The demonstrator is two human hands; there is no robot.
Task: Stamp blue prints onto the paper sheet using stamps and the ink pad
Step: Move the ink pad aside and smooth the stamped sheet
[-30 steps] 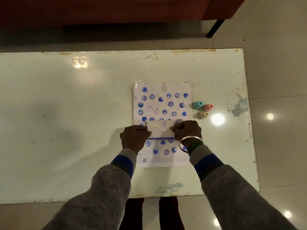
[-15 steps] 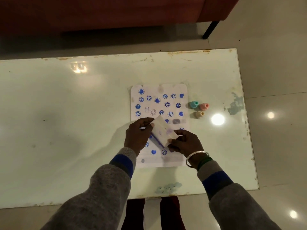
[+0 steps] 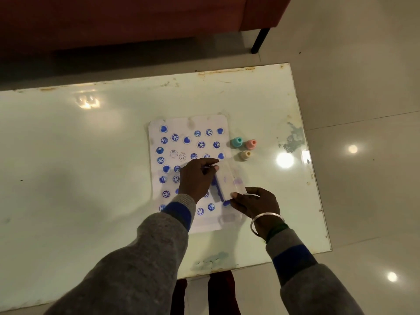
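The scene is dim and warm-toned, lit from overhead. Round lamp reflections glare on the glossy table (image 3: pixel 68 155), brightest at its right side just beside the stamps (image 3: pixel 244 147), and smaller spots shine on the tiled floor (image 3: pixel 363 110). A soft broad shadow falls left of the paper sheet (image 3: pixel 188 144). The sofa (image 3: pixel 136 19) at the top sinks into darkness. Straight table edges bow from wide-angle distortion. Detail is soft and grainy; the sleeves (image 3: pixel 136 269) near the bottom blur.

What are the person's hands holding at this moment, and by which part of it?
Both hold the ink pad case above the paper sheet: the left hand grips its far end and left edge, the right hand its near end.
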